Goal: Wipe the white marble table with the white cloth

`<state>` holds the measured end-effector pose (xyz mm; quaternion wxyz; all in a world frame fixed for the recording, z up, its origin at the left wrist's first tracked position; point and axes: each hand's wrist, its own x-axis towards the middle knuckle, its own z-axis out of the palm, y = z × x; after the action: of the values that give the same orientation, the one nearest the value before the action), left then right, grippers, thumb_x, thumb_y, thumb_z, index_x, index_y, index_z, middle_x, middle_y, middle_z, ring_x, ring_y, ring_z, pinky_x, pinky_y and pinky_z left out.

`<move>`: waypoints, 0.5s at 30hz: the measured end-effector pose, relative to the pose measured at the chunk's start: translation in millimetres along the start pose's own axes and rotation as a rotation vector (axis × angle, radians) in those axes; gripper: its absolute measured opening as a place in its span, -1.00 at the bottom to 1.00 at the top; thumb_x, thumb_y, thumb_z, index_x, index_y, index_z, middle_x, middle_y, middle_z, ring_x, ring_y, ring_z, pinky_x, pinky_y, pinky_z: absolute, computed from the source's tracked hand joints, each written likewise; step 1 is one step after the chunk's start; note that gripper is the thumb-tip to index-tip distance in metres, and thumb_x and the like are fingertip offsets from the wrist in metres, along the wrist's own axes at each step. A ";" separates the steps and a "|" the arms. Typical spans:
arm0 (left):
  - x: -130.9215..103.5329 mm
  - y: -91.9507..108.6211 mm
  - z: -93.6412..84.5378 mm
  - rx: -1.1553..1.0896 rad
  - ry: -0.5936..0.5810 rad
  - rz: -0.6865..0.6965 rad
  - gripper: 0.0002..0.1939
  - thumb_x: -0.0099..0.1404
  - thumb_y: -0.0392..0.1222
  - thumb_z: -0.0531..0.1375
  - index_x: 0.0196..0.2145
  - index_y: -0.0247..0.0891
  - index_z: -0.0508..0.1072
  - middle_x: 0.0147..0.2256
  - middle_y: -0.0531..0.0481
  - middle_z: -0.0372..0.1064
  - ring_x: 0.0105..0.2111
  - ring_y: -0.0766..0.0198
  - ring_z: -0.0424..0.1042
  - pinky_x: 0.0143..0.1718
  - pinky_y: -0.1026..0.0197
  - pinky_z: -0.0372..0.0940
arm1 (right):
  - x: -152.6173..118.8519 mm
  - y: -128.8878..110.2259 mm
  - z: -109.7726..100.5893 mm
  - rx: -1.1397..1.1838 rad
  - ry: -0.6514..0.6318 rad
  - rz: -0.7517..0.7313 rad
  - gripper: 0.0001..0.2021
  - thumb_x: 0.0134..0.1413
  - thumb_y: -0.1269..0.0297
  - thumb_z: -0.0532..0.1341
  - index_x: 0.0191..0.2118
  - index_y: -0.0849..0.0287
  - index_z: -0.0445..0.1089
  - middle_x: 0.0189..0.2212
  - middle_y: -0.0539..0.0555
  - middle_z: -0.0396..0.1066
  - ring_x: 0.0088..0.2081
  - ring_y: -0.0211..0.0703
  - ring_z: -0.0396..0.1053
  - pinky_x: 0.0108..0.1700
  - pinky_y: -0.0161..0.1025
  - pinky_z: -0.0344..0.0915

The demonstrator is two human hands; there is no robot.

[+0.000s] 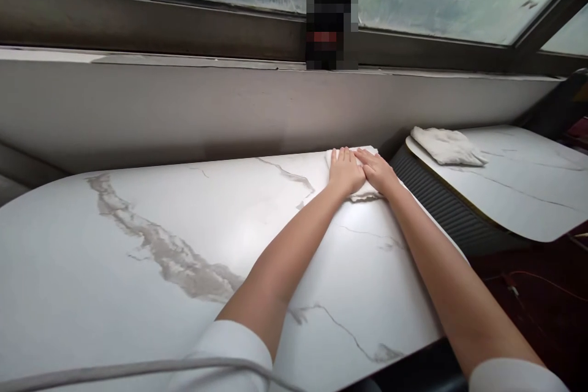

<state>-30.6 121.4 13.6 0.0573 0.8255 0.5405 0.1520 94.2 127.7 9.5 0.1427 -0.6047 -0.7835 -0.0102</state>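
Note:
A white cloth (366, 192) lies folded on the far right corner of a white marble-patterned table (239, 214). My left hand (346, 173) rests flat on the cloth with its fingers stretched forward. Beside it, my right hand (377, 170) also lies flat on the cloth, its fingers pointing left and touching or nearly touching my left hand. Both arms reach far forward across the tabletop. The palms cover much of the cloth, leaving mainly its near edge and far corners showing.
On the right stands a second marble-patterned table (542, 199) bearing another folded white cloth (448, 146). A dark ribbed surface (434, 202) fills the gap between the tables. Behind runs a pale wall (184, 113) below windows. A grey cord (138, 369) crosses the lower left foreground.

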 end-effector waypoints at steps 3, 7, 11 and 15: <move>14.0 -6.2 4.2 0.011 0.032 -0.016 -0.42 0.39 -0.19 -0.19 0.26 -0.60 0.02 0.29 -0.26 -0.08 0.29 0.13 -0.14 0.30 0.02 -0.35 | 14.8 3.9 5.1 0.003 0.004 0.000 -0.43 0.09 0.43 -0.12 0.24 0.16 0.16 0.25 0.08 0.12 0.27 -0.10 0.02 0.25 0.03 -0.01; 10.0 -5.0 5.7 -0.002 0.054 0.012 -0.44 0.39 -0.18 -0.18 0.26 -0.56 0.03 0.29 -0.25 -0.09 0.29 0.13 -0.14 0.30 0.01 -0.33 | 6.2 4.2 5.9 -0.079 0.045 0.024 -0.46 0.15 0.38 -0.12 0.25 0.13 0.14 0.27 0.08 0.07 0.29 0.02 -0.05 0.23 0.11 0.01; -18.1 7.8 3.1 -0.005 0.044 0.070 -0.45 0.40 -0.18 -0.17 0.26 -0.54 0.04 0.28 -0.24 -0.07 0.29 0.12 -0.12 0.29 -0.01 -0.31 | -35.6 -1.7 -1.5 -0.154 0.026 0.038 -0.47 0.22 0.34 -0.16 0.28 0.29 0.07 0.28 0.24 0.01 0.29 0.12 -0.06 0.23 0.19 -0.04; -80.3 31.7 -5.1 0.003 0.037 0.191 -0.45 0.40 -0.16 -0.17 0.25 -0.53 0.05 0.28 -0.25 -0.05 0.29 0.08 -0.11 0.29 -0.05 -0.30 | -115.0 -16.9 -14.1 -0.171 0.066 -0.072 -0.46 0.28 0.32 -0.23 0.34 0.32 -0.15 0.29 0.27 -0.04 0.31 0.10 -0.15 0.25 0.21 -0.10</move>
<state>-34.1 35.0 11.5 0.0314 0.8703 0.4606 0.1714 107.3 11.9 -1.5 0.1159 -0.5856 -0.7958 -0.1020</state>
